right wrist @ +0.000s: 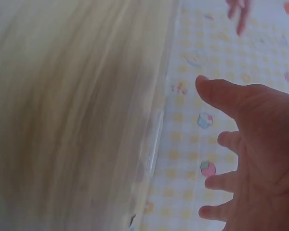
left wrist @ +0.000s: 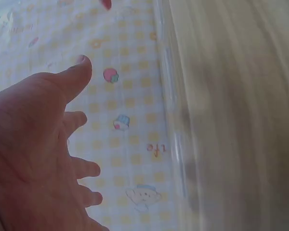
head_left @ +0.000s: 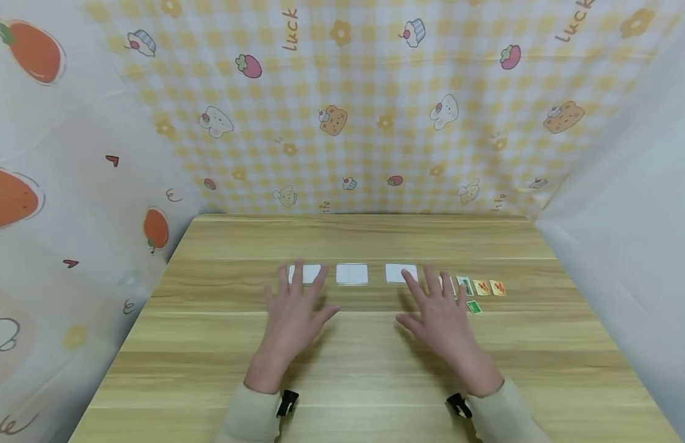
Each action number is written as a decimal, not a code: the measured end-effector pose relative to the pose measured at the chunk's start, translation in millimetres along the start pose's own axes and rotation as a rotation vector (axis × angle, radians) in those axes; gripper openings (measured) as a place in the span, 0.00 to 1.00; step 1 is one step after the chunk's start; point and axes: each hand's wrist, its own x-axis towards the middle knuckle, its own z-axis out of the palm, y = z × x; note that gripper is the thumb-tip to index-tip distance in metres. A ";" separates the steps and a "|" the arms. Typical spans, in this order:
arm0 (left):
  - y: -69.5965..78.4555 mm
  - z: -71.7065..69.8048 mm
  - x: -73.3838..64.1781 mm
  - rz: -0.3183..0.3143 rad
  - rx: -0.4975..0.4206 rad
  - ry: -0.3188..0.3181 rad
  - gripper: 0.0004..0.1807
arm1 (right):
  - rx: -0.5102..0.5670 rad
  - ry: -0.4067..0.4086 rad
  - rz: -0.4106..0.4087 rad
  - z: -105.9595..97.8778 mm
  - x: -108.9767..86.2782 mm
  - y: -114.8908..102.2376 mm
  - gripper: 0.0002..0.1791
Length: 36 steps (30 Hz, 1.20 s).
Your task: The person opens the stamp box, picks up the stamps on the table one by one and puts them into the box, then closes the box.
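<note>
My left hand hovers over the wooden table with spread fingers and holds nothing. Its fingers partly cover a white rectangular card. To the right lie a middle white card and another white card, in a row. My right hand is also spread and holds nothing; its index finger overlaps the right card. Beside its fingers lie small stamp-like pictures: a bluish-green one, two orange ones, and a tilted green one. Another is mostly hidden behind the fingers. Both wrist views show extended fingers.
The wooden table reaches back to a yellow checked cloth with cartoon prints. A white cloth with fruit prints hangs at the left, and a plain white one at the right.
</note>
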 end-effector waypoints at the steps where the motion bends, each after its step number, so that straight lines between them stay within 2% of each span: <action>1: 2.4 -1.2 2.7 0.015 0.003 0.003 0.45 | -0.010 -0.002 -0.017 -1.1 0.9 0.1 0.51; 3: 7.9 -3.1 8.8 0.045 0.008 -0.003 0.45 | -0.033 0.000 -0.057 -2.4 3.0 0.6 0.51; 6: 15.5 -2.6 18.2 0.081 0.010 -0.043 0.48 | -0.067 0.004 -0.121 -3.6 6.8 3.5 0.49; 9: 19.5 2.0 26.0 0.117 0.023 -0.075 0.48 | -0.105 -0.004 -0.181 -2.9 10.6 8.6 0.48; 14: 22.8 9.1 41.7 0.162 -0.013 -0.129 0.47 | -0.119 -0.048 -0.246 -0.8 18.7 21.9 0.48; 19: 28.3 19.8 64.9 0.192 -0.016 -0.197 0.47 | -0.136 -0.053 -0.326 1.2 30.7 38.1 0.46; 27: 37.1 37.5 100.9 0.212 0.007 -0.298 0.46 | -0.126 -0.088 -0.369 -0.5 55.9 65.8 0.40; 36: 49.5 49.2 122.0 0.205 -0.001 -0.372 0.44 | -0.155 -0.143 -0.391 -1.7 77.0 78.9 0.35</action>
